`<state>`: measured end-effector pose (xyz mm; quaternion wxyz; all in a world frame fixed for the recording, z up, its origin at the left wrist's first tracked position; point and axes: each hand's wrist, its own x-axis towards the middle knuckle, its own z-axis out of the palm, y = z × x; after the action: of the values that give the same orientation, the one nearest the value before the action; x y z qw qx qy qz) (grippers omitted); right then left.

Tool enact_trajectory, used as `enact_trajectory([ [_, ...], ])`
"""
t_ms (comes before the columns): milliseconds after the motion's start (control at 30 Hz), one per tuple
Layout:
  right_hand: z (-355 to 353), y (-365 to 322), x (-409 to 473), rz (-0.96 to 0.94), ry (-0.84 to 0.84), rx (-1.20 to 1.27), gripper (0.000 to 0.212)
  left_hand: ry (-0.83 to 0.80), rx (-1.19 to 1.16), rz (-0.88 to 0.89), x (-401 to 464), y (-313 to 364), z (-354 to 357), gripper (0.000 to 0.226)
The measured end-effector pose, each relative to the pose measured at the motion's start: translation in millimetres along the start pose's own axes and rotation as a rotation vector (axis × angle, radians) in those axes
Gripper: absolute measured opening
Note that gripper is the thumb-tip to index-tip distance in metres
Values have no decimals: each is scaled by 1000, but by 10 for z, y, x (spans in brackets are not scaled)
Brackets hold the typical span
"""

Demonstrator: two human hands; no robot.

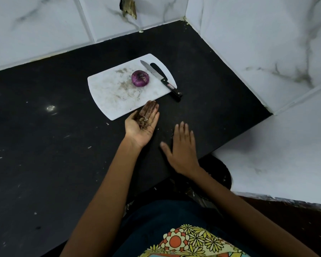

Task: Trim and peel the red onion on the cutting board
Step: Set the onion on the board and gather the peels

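Red onion (140,78) on the stained white board (107,93) above frame centre, purple and apart from both hands, its peel state hard to judge from here; knife (160,78) just right of it, blade on the board, black handle jutting over the board's lower right edge onto the black tabletop (44,127). Left hand (142,125) at centre, palm up, fingers straight, smeared dark and cradling small scraps too fine to identify, fingertips at the board's near edge. Right hand (182,147) lower right of it, palm down, fingers spread flat, holding nothing, contact with the tabletop unclear.
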<state>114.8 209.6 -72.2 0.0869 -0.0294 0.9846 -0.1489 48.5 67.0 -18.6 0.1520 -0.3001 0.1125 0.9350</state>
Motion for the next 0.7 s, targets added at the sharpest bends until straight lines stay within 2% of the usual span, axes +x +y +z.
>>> enact_trajectory([
  [133,115,-259,10,-116,-18,17,88,-5,-13,5,-17,29,-25,47],
  [233,3,-370,199,-251,-97,235,69,-20,-12,11,-34,62,-44,47],
  [267,-53,-386,246,-243,-71,358,61,-23,-8,14,-40,80,-51,47],
  [333,-127,-345,332,-172,106,484,51,-23,-7,26,-50,126,-57,48],
  [367,-150,-325,374,-148,181,429,47,-20,-10,34,-54,152,-63,48],
  [433,-132,-295,447,-163,178,223,43,-18,-19,44,-60,192,-72,48],
  [567,-1,-347,465,-400,63,-71,41,-19,-38,44,-65,215,-91,49],
  [700,136,-214,301,-572,142,-188,29,-19,-52,35,-56,205,-82,48],
])
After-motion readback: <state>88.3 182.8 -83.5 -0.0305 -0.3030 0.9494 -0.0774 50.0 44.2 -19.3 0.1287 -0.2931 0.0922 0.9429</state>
